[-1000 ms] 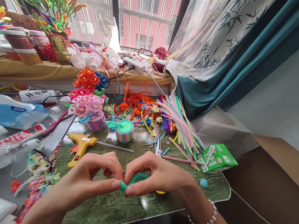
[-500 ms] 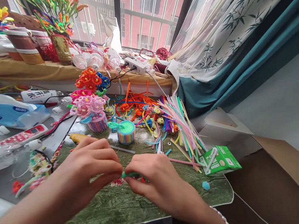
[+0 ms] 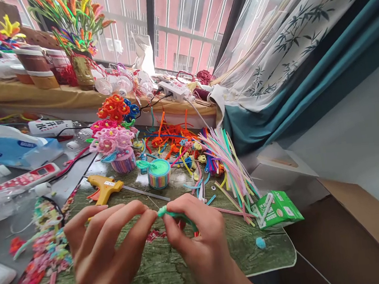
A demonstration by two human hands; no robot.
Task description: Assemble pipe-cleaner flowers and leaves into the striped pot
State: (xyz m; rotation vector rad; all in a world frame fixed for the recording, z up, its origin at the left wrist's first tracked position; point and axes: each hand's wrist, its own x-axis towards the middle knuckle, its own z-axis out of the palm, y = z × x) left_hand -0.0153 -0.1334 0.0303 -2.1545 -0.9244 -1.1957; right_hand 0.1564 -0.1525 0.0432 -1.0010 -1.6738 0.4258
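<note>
My right hand (image 3: 202, 231) is closed round a mint-green pipe cleaner (image 3: 162, 211), whose curled, bunched end sticks out to the left. A bit of red shows under the right fingers; what it is I cannot make out. My left hand (image 3: 110, 245) pinches at that bunched end with thumb and forefinger, the other fingers bent above. Beyond the left hand lies a yellow hot glue gun (image 3: 105, 188) with a glue stick in its back. Farther off stands a small striped pot (image 3: 159, 177) with a mint-green top and a green leaf shape on it.
A striped pot (image 3: 124, 161) of pipe-cleaner flowers stands at the back. Scissors (image 3: 201, 191), loose pastel pipe cleaners (image 3: 230, 164), a green packet (image 3: 278, 209) and a blue pompom (image 3: 260, 243) lie rightward. Coloured scraps (image 3: 48, 247), bottles and a tissue pack (image 3: 17, 146) crowd the left.
My left hand has turned and dropped lower, uncovering the glue gun. More of the green pipe cleaner's bunched end now shows between my hands. The view has shifted slightly.
</note>
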